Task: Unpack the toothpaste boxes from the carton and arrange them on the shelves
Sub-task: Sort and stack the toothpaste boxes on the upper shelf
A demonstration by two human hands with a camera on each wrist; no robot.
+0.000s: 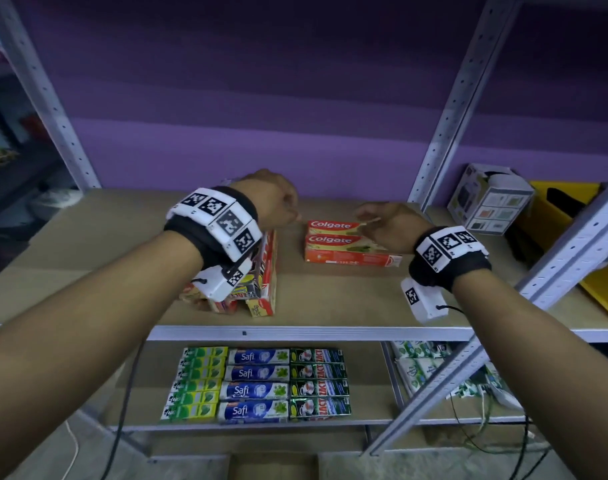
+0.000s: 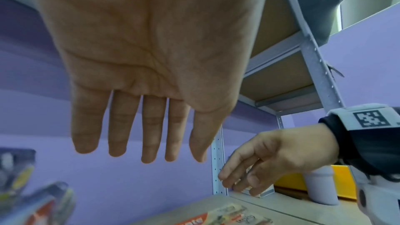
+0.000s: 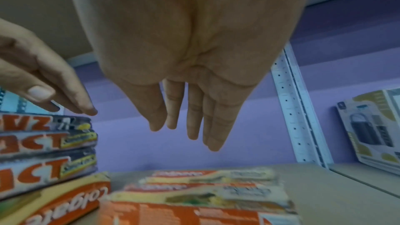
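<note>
Hands (image 1: 271, 199) (image 1: 389, 225) empty, fingers (image 2: 121, 126) straight; two Colgate boxes (image 1: 344, 242) stacked, four Safi boxes (image 1: 256, 382) below.

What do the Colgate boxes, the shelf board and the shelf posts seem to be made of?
Colgate boxes: likely thin printed cardboard with a slight gloss; sharp folded edges, printed faces.
Shelf board: probably fibreboard or chipboard, matte tan; flat, no visible grain.
Shelf posts: apparently light grey painted metal; thin angled profile with rows of punched holes.
</note>
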